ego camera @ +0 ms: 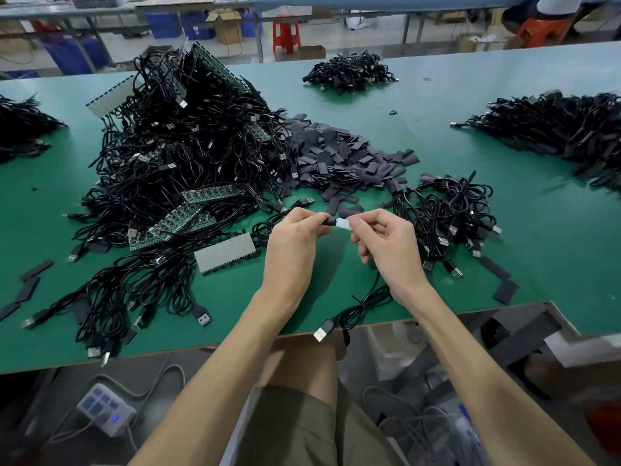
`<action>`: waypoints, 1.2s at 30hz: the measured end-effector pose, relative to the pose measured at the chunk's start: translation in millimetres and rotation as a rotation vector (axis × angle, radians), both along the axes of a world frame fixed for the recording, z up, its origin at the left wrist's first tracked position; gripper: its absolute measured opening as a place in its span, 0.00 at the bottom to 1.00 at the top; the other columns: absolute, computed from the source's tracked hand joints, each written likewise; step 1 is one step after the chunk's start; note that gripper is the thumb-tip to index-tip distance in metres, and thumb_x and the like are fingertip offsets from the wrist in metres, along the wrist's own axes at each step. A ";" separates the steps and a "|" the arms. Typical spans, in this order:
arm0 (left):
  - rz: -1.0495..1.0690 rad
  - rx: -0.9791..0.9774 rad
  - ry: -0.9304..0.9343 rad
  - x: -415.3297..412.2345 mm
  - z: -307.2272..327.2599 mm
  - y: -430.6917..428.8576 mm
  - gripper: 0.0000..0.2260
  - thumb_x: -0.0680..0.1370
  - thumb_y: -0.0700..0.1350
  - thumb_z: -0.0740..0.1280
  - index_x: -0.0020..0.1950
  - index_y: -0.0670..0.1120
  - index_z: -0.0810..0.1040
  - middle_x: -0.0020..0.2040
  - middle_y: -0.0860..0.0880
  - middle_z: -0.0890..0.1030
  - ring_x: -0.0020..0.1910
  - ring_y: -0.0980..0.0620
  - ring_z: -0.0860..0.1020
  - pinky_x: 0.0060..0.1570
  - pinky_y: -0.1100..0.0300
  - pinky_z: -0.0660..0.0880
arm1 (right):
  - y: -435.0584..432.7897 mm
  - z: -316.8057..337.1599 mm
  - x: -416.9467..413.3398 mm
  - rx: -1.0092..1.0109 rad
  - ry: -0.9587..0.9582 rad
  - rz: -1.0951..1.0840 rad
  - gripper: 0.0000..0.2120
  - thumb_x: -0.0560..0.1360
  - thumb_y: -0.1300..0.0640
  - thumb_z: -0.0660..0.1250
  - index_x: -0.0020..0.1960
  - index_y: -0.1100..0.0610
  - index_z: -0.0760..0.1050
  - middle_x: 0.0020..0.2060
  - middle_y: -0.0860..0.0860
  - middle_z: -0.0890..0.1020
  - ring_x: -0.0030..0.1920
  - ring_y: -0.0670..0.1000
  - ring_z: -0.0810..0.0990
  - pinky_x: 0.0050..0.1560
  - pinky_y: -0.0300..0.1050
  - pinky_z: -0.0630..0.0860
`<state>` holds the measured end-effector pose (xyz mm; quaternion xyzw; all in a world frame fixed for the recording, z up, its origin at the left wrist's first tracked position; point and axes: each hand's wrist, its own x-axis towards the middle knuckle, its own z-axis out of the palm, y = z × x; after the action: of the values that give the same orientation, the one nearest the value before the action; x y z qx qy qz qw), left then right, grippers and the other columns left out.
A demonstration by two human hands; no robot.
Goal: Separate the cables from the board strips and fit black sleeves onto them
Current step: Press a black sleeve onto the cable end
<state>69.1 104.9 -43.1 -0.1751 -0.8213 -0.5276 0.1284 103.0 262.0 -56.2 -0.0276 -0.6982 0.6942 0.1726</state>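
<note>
My left hand (295,238) pinches the black end of a cable just left of a small white board piece (343,223), which my right hand (386,243) pinches from the other side. The cable (364,306) hangs below my right hand, its bundled loop and USB plug (323,332) lying at the table's front edge. A strip of boards (225,252) lies flat left of my hands. A large heap of black cables on green board strips (181,156) rises at the left. Loose black sleeves (339,163) are piled beyond my hands.
A bundle of separated cables (447,213) lies right of my hands, with more cable piles at the far right (554,129), far centre (349,74) and far left (20,129). The green table's front edge (235,348) runs below my wrists. A power strip (106,410) lies on the floor.
</note>
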 end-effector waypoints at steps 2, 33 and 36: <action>-0.004 -0.011 0.035 0.4 0.2 -0.6 0.09 0.80 0.33 0.68 0.54 0.40 0.86 0.47 0.54 0.81 0.44 0.65 0.82 0.53 0.63 0.80 | -0.5 0.7 0.2 0.001 -0.006 0.002 0.06 0.80 0.57 0.71 0.47 0.59 0.82 0.31 0.49 0.81 0.29 0.46 0.75 0.28 0.38 0.72; -0.101 -0.174 0.199 0.5 1.4 -1.7 0.11 0.77 0.31 0.71 0.57 0.39 0.86 0.47 0.45 0.83 0.42 0.58 0.81 0.52 0.63 0.79 | 1.8 2.3 1.6 -0.041 -0.001 0.041 0.04 0.79 0.59 0.73 0.45 0.57 0.83 0.34 0.55 0.84 0.30 0.48 0.78 0.28 0.39 0.74; -0.114 -0.151 0.189 2.0 2.2 -1.4 0.11 0.77 0.31 0.70 0.57 0.38 0.85 0.47 0.44 0.83 0.42 0.60 0.82 0.53 0.61 0.80 | 2.2 3.8 1.6 -0.080 0.001 0.058 0.04 0.78 0.59 0.74 0.49 0.60 0.81 0.35 0.57 0.85 0.30 0.50 0.79 0.27 0.41 0.74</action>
<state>71.1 103.5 -41.0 -0.2793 -0.8317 -0.4519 0.1615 104.7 264.2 -52.4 -0.0139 -0.6704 0.7262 0.1518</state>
